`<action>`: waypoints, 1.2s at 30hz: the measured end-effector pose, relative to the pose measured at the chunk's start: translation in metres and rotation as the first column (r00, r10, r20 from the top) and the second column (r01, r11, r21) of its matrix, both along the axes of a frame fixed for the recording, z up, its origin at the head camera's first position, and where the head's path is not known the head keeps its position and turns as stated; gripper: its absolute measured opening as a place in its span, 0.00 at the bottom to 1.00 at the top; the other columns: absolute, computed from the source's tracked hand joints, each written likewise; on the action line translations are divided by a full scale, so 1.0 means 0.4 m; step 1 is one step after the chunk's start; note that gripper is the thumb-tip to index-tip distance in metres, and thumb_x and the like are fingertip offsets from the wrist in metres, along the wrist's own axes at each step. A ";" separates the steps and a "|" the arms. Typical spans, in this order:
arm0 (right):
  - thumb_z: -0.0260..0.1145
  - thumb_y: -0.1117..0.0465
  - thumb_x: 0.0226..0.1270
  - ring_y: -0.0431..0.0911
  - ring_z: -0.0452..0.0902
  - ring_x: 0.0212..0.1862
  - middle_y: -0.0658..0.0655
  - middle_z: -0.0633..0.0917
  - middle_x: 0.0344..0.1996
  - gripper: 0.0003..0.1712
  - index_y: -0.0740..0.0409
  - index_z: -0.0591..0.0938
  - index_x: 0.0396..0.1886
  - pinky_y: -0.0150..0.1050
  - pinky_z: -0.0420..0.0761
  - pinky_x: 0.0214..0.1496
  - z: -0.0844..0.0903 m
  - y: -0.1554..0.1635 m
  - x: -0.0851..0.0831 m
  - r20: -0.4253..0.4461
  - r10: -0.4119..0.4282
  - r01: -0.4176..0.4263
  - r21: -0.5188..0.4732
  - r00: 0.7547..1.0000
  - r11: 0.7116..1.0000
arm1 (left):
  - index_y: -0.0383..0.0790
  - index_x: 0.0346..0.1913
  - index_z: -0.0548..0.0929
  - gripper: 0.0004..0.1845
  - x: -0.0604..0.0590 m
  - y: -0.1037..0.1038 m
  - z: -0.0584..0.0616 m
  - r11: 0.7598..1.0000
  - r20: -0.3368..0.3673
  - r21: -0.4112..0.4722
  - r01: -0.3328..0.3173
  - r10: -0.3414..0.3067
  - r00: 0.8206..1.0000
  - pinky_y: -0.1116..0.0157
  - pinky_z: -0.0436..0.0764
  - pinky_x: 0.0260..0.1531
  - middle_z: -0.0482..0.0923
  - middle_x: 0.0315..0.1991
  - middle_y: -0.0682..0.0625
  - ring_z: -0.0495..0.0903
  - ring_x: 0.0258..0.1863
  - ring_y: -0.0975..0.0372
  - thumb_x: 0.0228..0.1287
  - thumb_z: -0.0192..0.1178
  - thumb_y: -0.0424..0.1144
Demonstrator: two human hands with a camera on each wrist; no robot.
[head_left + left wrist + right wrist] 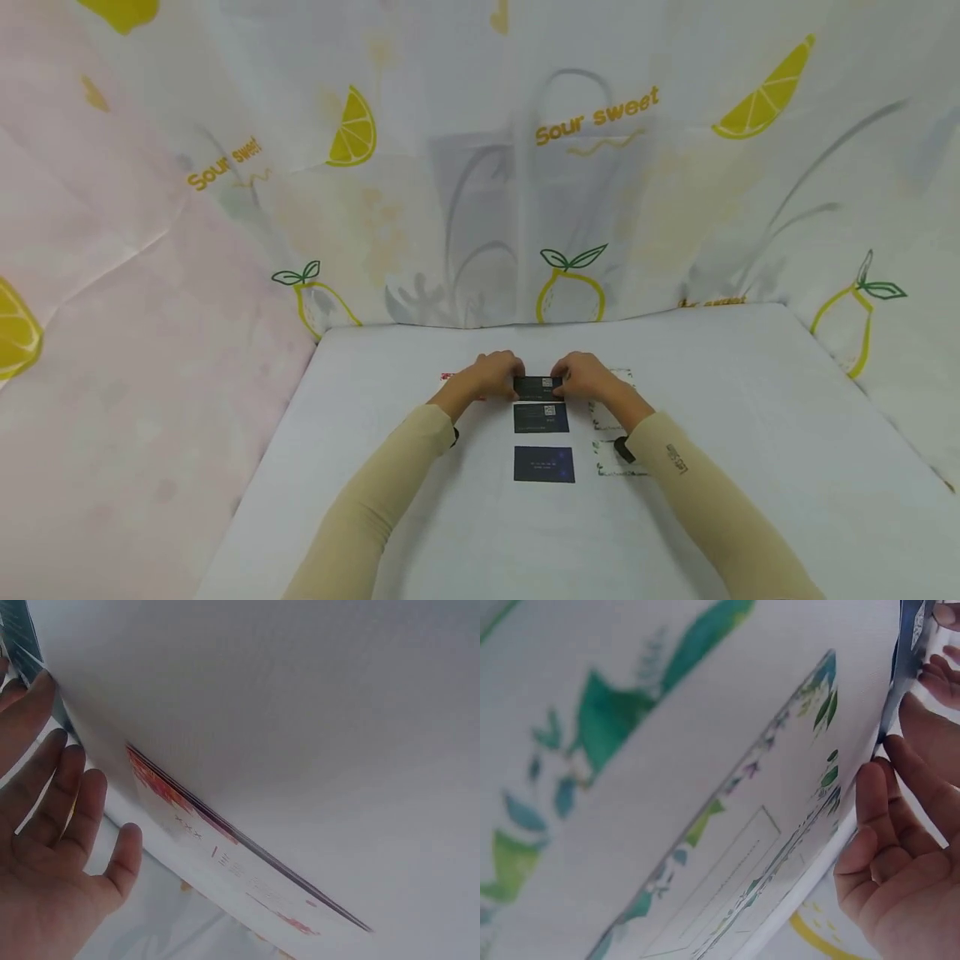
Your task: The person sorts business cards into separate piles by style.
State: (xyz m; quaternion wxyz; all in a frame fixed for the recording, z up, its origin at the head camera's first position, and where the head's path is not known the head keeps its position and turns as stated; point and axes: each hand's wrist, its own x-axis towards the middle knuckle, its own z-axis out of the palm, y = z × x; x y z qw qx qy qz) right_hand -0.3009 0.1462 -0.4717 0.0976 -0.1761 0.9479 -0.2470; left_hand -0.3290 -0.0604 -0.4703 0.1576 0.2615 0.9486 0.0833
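Observation:
A dark business card (538, 388) with a small pale square code lies at the back of a column of dark cards. My left hand (497, 375) pinches its left end, thumb at the near edge. At the right end, my right hand (588, 377) holds the same card between thumb and fingers. In the left wrist view, the other fingers of the left hand (67, 840) spread loosely beside the card's edge. Just in front lies a second dark card (540, 419) with a code, and nearer still a dark blue card (543, 465).
Left of the column, a red-and-white card stack (225, 847) is partly hidden by the left arm in the head view. Leaf-bordered white cards (621, 459) form a column on the right, partly under the right arm. A lemon-print cloth (480, 208) rises behind the white table (420, 533).

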 end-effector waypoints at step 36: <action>0.75 0.58 0.58 0.44 0.77 0.37 0.55 0.85 0.38 0.16 0.62 0.85 0.43 0.42 0.79 0.44 -0.007 0.001 0.081 -0.078 0.126 -0.128 -0.014 0.989 0.992 | 0.49 0.53 0.85 0.22 0.095 -0.022 0.011 0.987 -0.180 -0.035 0.156 -0.160 0.971 0.58 0.69 0.46 0.84 0.45 0.54 0.80 0.45 0.61 0.59 0.69 0.54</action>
